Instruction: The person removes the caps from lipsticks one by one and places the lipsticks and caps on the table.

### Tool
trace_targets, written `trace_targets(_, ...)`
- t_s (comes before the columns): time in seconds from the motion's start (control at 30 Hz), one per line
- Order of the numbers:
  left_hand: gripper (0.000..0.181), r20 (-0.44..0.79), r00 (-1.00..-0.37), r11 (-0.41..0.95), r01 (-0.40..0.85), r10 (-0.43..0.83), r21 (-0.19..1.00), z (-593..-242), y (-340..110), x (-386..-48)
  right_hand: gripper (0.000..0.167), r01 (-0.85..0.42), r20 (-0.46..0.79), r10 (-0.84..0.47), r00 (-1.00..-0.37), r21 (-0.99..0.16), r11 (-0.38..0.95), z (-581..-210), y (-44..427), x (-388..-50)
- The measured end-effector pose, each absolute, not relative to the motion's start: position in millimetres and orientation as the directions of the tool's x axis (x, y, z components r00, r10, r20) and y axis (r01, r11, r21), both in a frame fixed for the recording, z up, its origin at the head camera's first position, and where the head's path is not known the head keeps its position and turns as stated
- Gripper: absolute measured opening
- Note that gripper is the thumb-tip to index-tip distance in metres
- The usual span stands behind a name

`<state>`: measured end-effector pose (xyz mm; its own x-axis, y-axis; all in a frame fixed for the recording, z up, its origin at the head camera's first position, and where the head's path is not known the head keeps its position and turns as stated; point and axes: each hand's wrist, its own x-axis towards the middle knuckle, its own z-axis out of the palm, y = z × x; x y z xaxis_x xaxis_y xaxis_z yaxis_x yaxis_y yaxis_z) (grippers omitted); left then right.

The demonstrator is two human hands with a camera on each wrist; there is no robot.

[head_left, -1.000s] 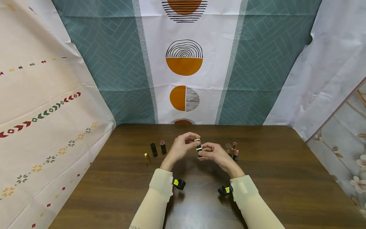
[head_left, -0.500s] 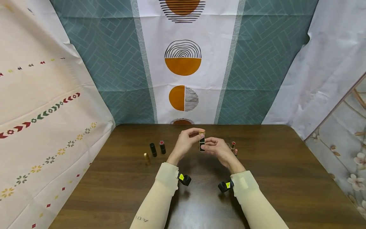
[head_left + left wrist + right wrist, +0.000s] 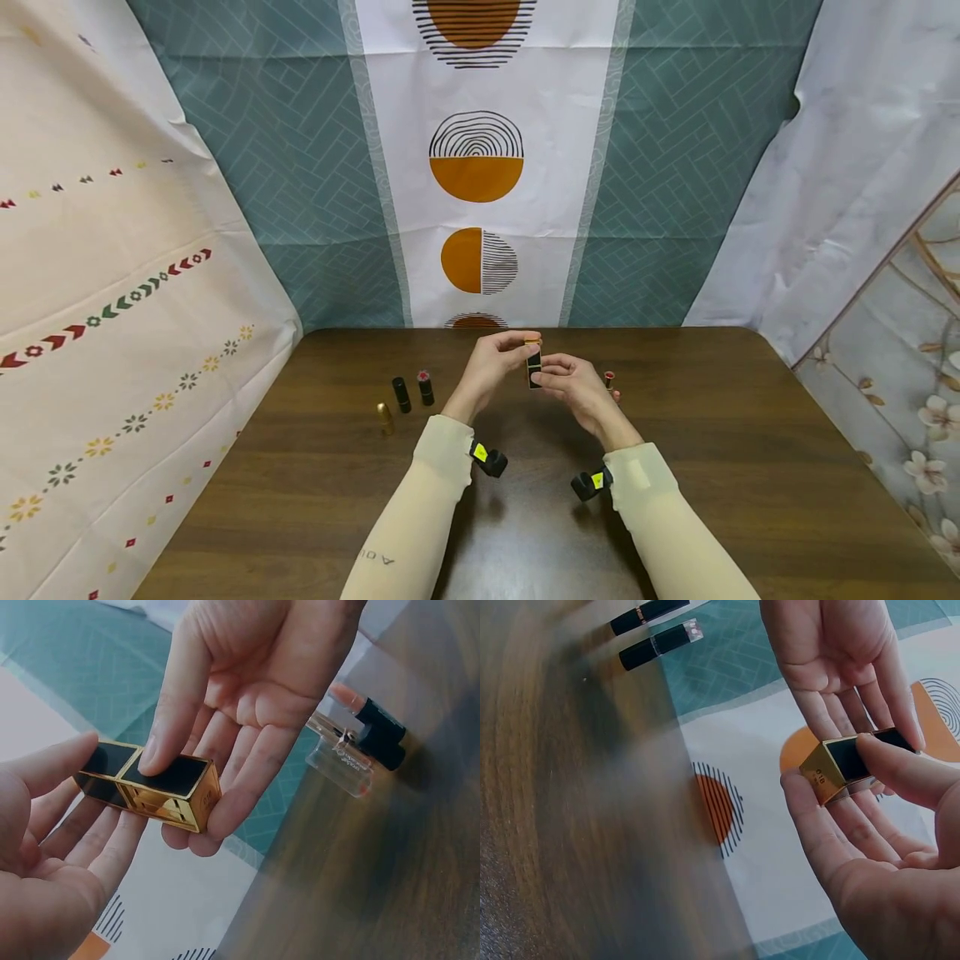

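Both hands hold a square black-and-gold lipstick (image 3: 534, 363) above the table, near upright in the head view. My left hand (image 3: 487, 368) pinches its upper part between thumb and fingers. The lower part is in my right hand (image 3: 579, 388), whose thumb presses a black face in the left wrist view. Its gold end (image 3: 825, 772) faces the right wrist camera and bears small print. A gold line crosses the lipstick (image 3: 186, 778) between the two black sections. Fingers cover part of its sides.
To the left stand a gold tube (image 3: 385, 418), a black tube (image 3: 401, 394) and a dark tube with a clear, reddish top (image 3: 425, 387). Beyond my right hand are a red-tipped lipstick (image 3: 608, 381), a peach lipstick in a black base (image 3: 381, 733) and a clear cap (image 3: 339, 766).
Both hands have lifted the lipstick a little away and to the right. It has gone from tilted to nearly upright. The tubes on the table have stayed put.
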<state>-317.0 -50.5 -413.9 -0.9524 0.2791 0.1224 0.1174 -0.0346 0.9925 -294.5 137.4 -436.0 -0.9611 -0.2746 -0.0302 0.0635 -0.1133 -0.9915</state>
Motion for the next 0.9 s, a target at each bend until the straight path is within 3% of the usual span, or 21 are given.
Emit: trace_targets(0.9, 0.033, 0.042, -0.948, -0.046, 0.029, 0.317, 0.999, -425, -49, -332, 0.035, 0.083, -0.044, -0.300, -0.953, -0.989, -0.121, -443, 139, -289)
